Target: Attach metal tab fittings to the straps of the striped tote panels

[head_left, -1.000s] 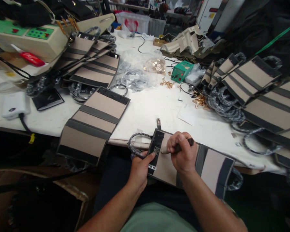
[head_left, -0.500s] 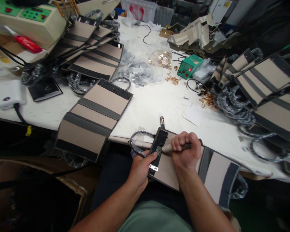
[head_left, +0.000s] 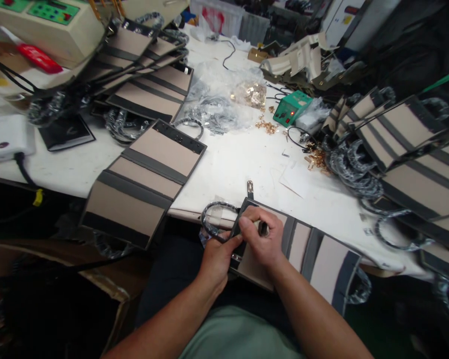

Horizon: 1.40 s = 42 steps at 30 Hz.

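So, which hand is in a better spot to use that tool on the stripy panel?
Probably the right: the right hand is wrapped around the tool, over the panel near its dark end. The left hand is busy holding the panel's edge.

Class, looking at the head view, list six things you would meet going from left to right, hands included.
White device → black packet → outspread striped panel → left hand → right hand, gripping a tool → nearer pile of gold-coloured pieces.
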Available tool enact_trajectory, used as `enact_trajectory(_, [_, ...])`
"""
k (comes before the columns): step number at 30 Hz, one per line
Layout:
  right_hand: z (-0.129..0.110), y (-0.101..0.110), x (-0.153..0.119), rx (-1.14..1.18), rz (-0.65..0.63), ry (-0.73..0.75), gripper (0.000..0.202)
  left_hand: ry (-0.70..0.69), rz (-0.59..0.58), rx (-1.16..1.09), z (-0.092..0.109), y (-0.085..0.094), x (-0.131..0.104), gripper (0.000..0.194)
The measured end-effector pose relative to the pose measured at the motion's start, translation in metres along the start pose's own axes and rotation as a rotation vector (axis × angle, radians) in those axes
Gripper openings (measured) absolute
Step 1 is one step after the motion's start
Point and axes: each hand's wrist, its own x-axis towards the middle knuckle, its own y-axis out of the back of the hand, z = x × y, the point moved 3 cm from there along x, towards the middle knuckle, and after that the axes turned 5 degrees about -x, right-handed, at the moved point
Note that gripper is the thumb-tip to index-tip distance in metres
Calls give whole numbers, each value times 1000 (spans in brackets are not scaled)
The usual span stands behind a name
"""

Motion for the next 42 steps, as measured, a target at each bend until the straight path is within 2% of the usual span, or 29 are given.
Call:
enact_trajectory(3, [3, 5, 7, 148, 90, -153, 38, 10, -40, -15, -2, 0, -1, 29])
enact_trajectory(5, [1, 3, 12, 175, 86, -194, 39, -13, -51, 1, -3, 2, 0, 28])
enact_trajectory(8, [-8, -10, 21, -11, -39, -196, 36, -58, -37, 30, -5, 4, 1, 27])
enact_trajectory(12, [-20, -28, 30, -245, -230, -80, 34, -126, 22, 26, -5, 6, 3, 30])
enact_trajectory(16, [-17, -26, 27, -257, -279, -7, 30, -148, 17, -4, -5, 5, 4, 35])
enact_trajectory(19, [-4, -12, 21, -201, -233, -27, 32, -90, -4, -31, -5, 3, 3, 33])
enact_trajectory(22, [4, 8, 16, -4, -115, -87, 35, -15, -12, -43, -6, 1, 1, 33])
enact_trajectory(24, [-3, 18, 15, 177, -29, -75, 35, 14, -6, -45, -5, 1, 0, 35])
enact_trajectory(27, [-23, 25, 13, 346, 62, 65, 30, 56, -8, -29, -6, 1, -1, 35])
enact_trajectory(30, [-30, 19, 9, 278, 65, 148, 28, 30, -7, -17, -4, 0, -1, 30])
enact_trajectory(33, [-14, 14, 5, 144, 43, 56, 31, -9, -1, -26, -2, 0, -1, 27])
enact_trajectory(35, [-5, 13, 4, 153, 51, 23, 31, 4, -5, -27, -2, -1, -1, 29])
enact_trajectory(39, [-1, 12, 0, 212, 95, 86, 30, 22, 4, -10, -3, -1, 0, 31])
enact_trajectory(42, [2, 14, -2, 135, 75, -2, 35, -19, -10, -13, -1, -2, -1, 31])
